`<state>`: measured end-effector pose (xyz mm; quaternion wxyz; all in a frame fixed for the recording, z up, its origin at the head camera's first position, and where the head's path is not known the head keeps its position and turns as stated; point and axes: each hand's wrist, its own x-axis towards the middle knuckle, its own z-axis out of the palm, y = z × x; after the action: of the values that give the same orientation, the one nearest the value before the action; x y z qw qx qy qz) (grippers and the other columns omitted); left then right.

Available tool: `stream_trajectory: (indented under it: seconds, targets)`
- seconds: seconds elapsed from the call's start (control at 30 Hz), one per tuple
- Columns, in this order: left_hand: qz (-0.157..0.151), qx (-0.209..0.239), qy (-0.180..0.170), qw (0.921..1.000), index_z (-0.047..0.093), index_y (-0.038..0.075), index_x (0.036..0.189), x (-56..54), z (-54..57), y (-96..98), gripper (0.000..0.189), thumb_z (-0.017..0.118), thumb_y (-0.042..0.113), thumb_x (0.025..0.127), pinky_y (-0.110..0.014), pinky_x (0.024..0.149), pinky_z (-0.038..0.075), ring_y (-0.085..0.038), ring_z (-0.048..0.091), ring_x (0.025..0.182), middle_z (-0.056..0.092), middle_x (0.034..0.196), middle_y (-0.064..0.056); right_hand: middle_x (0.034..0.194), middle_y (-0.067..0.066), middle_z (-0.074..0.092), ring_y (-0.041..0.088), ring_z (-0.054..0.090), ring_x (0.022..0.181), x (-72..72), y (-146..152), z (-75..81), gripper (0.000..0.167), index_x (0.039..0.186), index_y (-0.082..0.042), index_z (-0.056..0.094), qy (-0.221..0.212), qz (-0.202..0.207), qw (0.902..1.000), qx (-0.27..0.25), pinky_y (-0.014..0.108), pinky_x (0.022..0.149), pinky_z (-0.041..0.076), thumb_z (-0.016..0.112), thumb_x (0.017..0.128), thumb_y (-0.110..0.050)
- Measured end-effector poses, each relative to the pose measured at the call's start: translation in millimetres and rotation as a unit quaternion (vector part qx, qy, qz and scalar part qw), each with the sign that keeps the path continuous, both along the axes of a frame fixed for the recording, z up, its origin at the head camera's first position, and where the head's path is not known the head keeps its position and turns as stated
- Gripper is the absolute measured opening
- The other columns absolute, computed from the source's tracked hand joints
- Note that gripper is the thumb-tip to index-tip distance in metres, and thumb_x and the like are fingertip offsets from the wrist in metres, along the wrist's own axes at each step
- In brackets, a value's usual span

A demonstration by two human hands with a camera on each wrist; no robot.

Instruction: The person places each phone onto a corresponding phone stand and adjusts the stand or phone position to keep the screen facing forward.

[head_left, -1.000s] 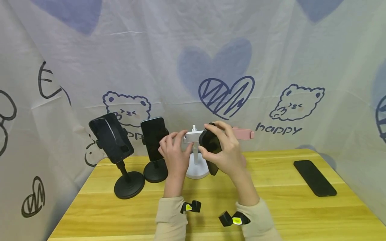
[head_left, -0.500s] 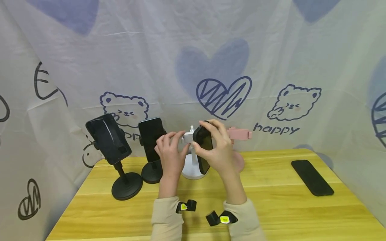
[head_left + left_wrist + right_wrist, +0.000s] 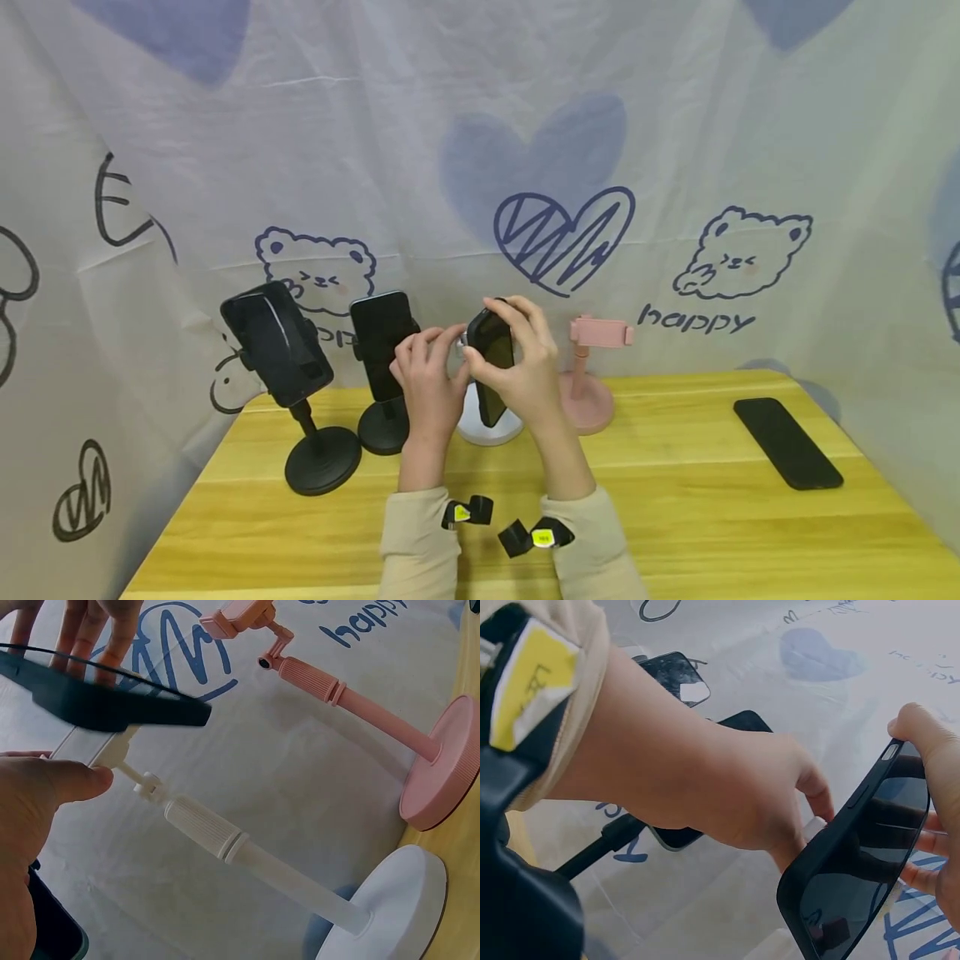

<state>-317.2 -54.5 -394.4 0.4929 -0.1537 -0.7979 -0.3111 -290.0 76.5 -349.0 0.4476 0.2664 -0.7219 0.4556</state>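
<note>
My right hand (image 3: 531, 367) grips a black-cased smartphone (image 3: 497, 342) by its edges, thumb on one side and fingers on the other. The phone is tilted, its dark screen facing right in the head view. Behind it stands a white phone stand (image 3: 300, 883), whose round base shows below the phone. My left hand (image 3: 431, 379) holds the clamp (image 3: 88, 747) of that stand, the thumb along one end in the left wrist view. Right in front of the clamp, the phone overlaps it and hides most of it in the head view.
Two black stands bearing phones, a tilted phone (image 3: 277, 343) and an upright phone (image 3: 382, 346), stand at the left. A pink phone stand (image 3: 581, 392) is to the right of the white one. Another phone (image 3: 787, 443) lies on the wooden table (image 3: 690, 517), before a printed curtain.
My right hand has carried the phone leftward, over the front of the white clamp, uncovering the pink stand. My left hand stays at the clamp.
</note>
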Motion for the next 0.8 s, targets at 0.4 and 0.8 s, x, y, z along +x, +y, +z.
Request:
stream_trajectory:
  seconds: [0.4,0.8]
  targets:
    - [-0.003,0.005,0.004,1.0,0.07,0.016,0.114,-0.8,-0.5,-0.8,0.035,0.077,0.028,0.082,-0.049,0.082,0.029,-0.03,0.045,0.102,0.061,0.11,-0.01,0.126,0.022,0.053,0.032,0.059,0.093,-9.5,-5.7,-4.5,0.055,0.128,-0.01,0.062,0.015,-0.003,0.9996,-0.024,0.046,0.071,0.052,0.077,0.076,-0.017]
    - [-0.006,0.005,0.017,0.9998,0.071,0.016,0.113,-1.5,-2.1,-0.3,0.033,0.078,0.027,0.082,-0.048,0.081,0.029,-0.029,0.045,0.101,0.062,0.108,-0.009,0.124,0.027,0.051,0.035,0.058,0.101,-12.1,-7.5,-8.6,0.055,0.128,-0.005,0.06,0.046,-0.031,0.9977,-0.039,0.051,0.078,0.055,0.074,0.077,-0.023]
